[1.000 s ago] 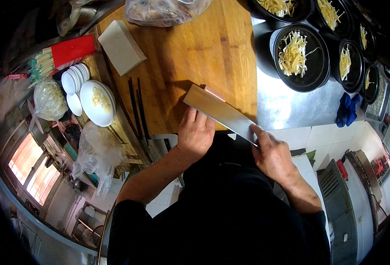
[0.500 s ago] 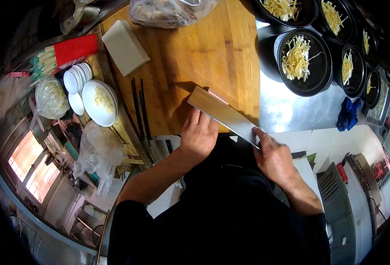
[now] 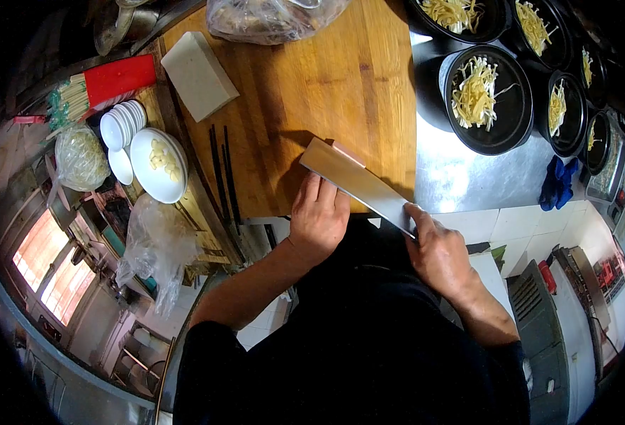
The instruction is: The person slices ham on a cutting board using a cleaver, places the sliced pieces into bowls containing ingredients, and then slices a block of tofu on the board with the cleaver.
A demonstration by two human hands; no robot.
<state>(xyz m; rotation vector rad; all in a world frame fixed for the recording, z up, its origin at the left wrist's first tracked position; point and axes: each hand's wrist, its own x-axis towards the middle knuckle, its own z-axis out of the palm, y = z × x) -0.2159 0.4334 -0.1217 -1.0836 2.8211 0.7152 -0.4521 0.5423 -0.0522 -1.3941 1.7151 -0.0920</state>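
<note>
Sliding slightly rightward in the picture since the frame one second back: the whole scene, mostly as one. Relative to the wooden board point(image 3: 305, 78), no clear change in left hand point(image 3: 319, 221), right hand point(image 3: 440, 253) or cleaver point(image 3: 358, 185).

Step in hand, as judged: lining up a cut on the pink piece point(image 3: 348, 154), with no finished slices visible. Locate the piece on the board, just beyond the far edge of the blade and partly hidden by it.

Right grip: closed on the cleaver at the handle end, one finger laid along the blade. Left grip: fingertips concealed by the blade; impossible to tell whether pinching, pressing or merely resting beside the piece.

For the next move, judged from this posture: steady the piece with the left hand, hold the fingertips clear of the cutting edge, then guide the blade through with the right. Confirm clearance first; not verifiable from this view. Avoid disturbing the pale block point(image 3: 197, 76) near the board's left edge or the black bowl point(image 3: 514, 124) on the steel desk point(image 3: 445, 188).
</note>
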